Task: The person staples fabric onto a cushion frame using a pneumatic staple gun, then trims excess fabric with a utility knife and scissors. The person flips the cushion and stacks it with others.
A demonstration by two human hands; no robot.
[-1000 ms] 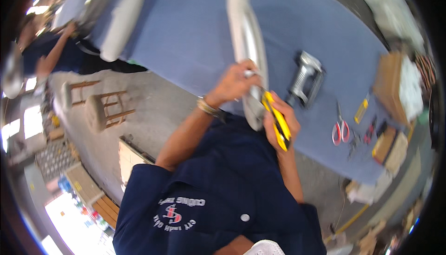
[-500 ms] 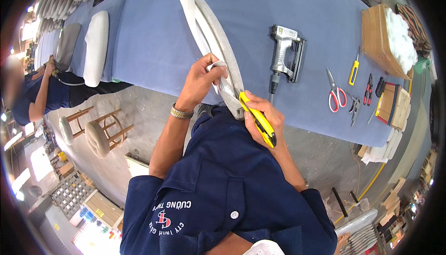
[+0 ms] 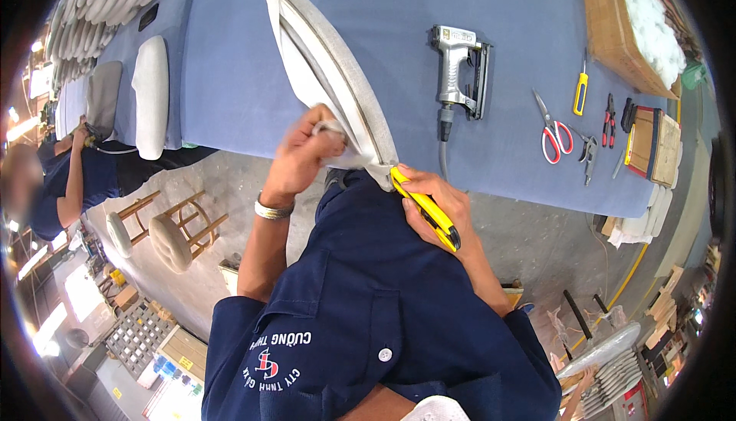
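Observation:
A long curved padded piece (image 3: 356,83), covered in grey fabric, lies across the table's near edge, its near end against my body. My left hand (image 3: 310,149), a little blurred, is closed on a loose flap of the fabric and holds it out to the left of the piece. In my right hand (image 3: 445,198) is a yellow utility knife (image 3: 424,205) with black parts. The knife's front end rests at the near end of the padded piece; its blade cannot be made out.
On the blue table (image 3: 238,76) lie a staple gun (image 3: 462,72) with a hose, scissors (image 3: 552,129), a yellow screwdriver (image 3: 581,93) and pliers (image 3: 609,122). A cardboard box (image 3: 622,34) of white stuffing stands far right. At left, a co-worker (image 3: 65,179) stands near stools (image 3: 170,243).
My left hand has moved left and slightly down, pulling the fabric flap away from the padded piece. The piece's far end has shifted left. My right hand keeps the knife at the near end.

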